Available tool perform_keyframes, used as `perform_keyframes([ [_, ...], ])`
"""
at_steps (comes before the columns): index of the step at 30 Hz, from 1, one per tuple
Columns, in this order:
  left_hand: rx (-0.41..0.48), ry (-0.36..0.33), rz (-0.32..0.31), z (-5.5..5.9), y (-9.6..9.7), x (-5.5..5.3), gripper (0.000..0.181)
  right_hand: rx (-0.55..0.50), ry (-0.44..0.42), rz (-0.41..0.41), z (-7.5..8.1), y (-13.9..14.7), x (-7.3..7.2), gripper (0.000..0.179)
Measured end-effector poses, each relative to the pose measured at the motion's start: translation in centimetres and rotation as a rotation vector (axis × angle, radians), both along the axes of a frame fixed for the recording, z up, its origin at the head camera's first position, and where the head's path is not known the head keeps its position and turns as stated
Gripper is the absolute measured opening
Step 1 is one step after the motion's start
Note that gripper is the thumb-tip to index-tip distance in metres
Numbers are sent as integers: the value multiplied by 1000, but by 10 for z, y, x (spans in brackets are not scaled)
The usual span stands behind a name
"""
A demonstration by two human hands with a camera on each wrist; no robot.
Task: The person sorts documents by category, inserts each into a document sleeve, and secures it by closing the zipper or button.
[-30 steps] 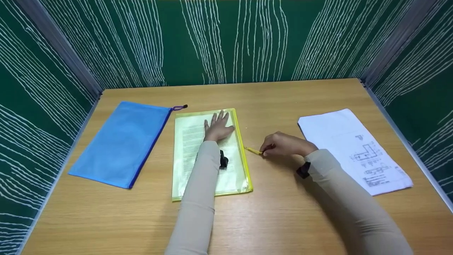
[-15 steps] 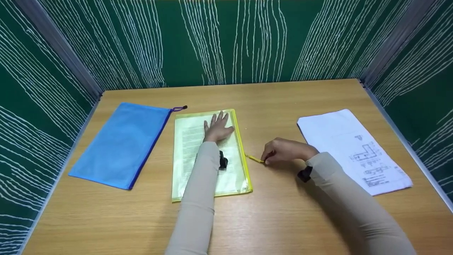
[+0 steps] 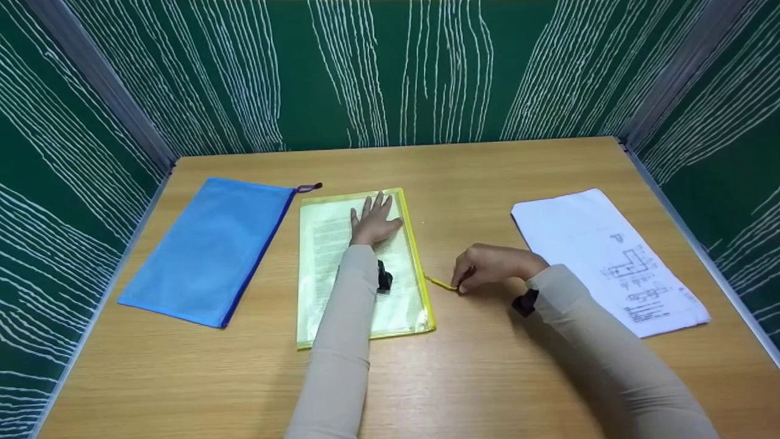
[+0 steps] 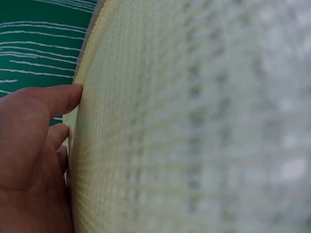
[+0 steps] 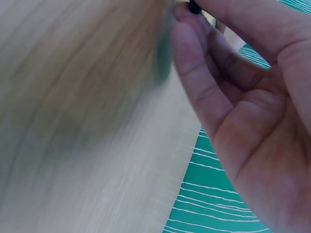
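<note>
A yellow-edged zip pouch (image 3: 323,268) lies flat mid-table in the head view, with printed paper showing through its clear mesh. My left hand (image 3: 373,223) rests on its upper part with fingers spread. The left wrist view has the thumb (image 4: 65,99) against the mesh surface (image 4: 146,121), seen very close. Right of the pouch, my right hand (image 3: 495,268) pinches the end of the yellow zipper pull cord (image 3: 441,283), which runs out from the pouch's right edge. In the right wrist view a black tip (image 5: 195,6) shows between thumb and fingers.
A blue zip pouch (image 3: 207,250) with a purple pull loop (image 3: 308,188) lies at the left of the wooden table (image 3: 183,384). At the right is a stack of white paper (image 3: 567,228) with a printed drawing. Green walls (image 3: 420,73) with white lines enclose the sides and back.
My right hand has slid toward the front edge along the pouch's right side, and the pull cord has come along with it. The left hand stays in place on the pouch.
</note>
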State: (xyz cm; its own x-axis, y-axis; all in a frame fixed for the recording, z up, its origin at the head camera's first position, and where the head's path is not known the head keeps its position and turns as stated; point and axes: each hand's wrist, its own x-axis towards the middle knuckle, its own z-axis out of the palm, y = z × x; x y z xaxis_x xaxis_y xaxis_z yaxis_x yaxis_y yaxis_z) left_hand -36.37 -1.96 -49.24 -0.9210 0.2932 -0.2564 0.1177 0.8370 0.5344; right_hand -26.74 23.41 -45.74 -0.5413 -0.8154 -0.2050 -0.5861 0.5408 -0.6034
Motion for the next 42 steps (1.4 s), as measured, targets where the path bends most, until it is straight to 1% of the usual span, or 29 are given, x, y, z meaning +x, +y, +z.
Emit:
perform_keyframes([
  [5,2,18,8,1,1,0,69,11,-39,2,1,2,3,14],
  [11,6,16,14,0,2,1,69,6,-63,18,-4,3,4,15],
  [17,2,20,9,-2,3,0,70,43,-97,13,-4,4,6,16],
  [24,5,8,39,-2,0,-3,69,-3,-119,30,-3,7,14,15],
  [29,18,-3,36,1,1,-6,69,-12,-142,21,-3,9,15,15],
  [35,21,-3,11,1,1,-9,69,21,-149,37,-1,7,13,16],
  [38,22,-1,7,-1,-1,-9,68,32,-181,39,-1,5,15,15],
  [42,19,-1,17,-2,-6,-8,68,46,-241,50,-2,2,20,16],
])
